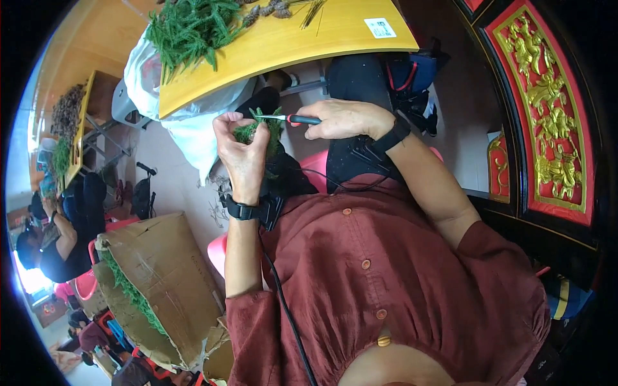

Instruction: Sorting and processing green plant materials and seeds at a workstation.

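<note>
Green pine-like sprig (pixel 273 134) is pinched in left hand (pixel 241 149), presumably steadied for the plier-like tool (pixel 305 120) gripped in right hand (pixel 349 120), with loose sprigs (pixel 193 32) piled on the worktop (pixel 328 35) beyond both hands, likely for reach.

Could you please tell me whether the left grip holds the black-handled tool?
No, the right grip holds the tool, while the left grip holds greenery.

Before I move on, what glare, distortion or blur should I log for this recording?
Head view: a bright patch at the left rim is blown out; head view: the yellow table's near edge bows and the corners go black; head view: the left hand and right hand show no obvious blur.
</note>
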The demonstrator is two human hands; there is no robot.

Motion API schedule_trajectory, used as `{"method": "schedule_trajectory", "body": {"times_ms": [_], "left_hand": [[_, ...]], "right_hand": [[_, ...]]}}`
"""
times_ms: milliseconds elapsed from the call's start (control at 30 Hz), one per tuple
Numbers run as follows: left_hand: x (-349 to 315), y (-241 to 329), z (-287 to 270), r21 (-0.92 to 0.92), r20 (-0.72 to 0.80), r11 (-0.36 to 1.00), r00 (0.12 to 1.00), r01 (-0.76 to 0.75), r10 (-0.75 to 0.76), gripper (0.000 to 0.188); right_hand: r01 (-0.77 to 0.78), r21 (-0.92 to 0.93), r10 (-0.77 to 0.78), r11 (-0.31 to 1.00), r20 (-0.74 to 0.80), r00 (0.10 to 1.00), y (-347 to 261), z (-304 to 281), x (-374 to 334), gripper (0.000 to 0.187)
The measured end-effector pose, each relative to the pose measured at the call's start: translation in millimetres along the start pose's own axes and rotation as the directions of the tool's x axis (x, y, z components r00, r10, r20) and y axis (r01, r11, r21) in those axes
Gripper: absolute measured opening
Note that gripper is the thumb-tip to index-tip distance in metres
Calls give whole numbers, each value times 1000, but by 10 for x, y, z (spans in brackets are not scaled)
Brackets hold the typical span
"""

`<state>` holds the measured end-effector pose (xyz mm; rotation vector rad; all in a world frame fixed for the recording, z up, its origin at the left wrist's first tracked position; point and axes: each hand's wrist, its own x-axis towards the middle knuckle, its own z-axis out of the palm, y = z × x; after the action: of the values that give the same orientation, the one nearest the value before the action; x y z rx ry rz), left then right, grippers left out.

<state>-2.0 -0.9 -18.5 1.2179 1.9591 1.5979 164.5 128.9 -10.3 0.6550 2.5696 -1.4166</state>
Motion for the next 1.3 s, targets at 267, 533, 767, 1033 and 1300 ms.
{"method": "schedule_trajectory", "body": {"times_ms": [267,533,767,1033,1300], "left_hand": [[0,-27,76,11,2,1000,1000,-13,13,38],[-8,-26,89,0,19,1000,999,32,-32,40],[8,-60,73,-105,60,987,991,125,-119,42],[11,-68,80,-194,89,961,979,196,-182,43],[40,-80,54,-271,79,928,967,255,-242,45]], "right_hand": [[-21,-91,23,996,19,1000,70,46,-18,50],[-17,-107,16,994,-6,1000,35,61,-61,52],[-12,-116,8,993,-32,999,42,146,-36,53],[-5,-144,-4,990,-61,998,-40,140,-91,48],[3,-191,-50,982,-239,970,-41,191,-78,36]]}}
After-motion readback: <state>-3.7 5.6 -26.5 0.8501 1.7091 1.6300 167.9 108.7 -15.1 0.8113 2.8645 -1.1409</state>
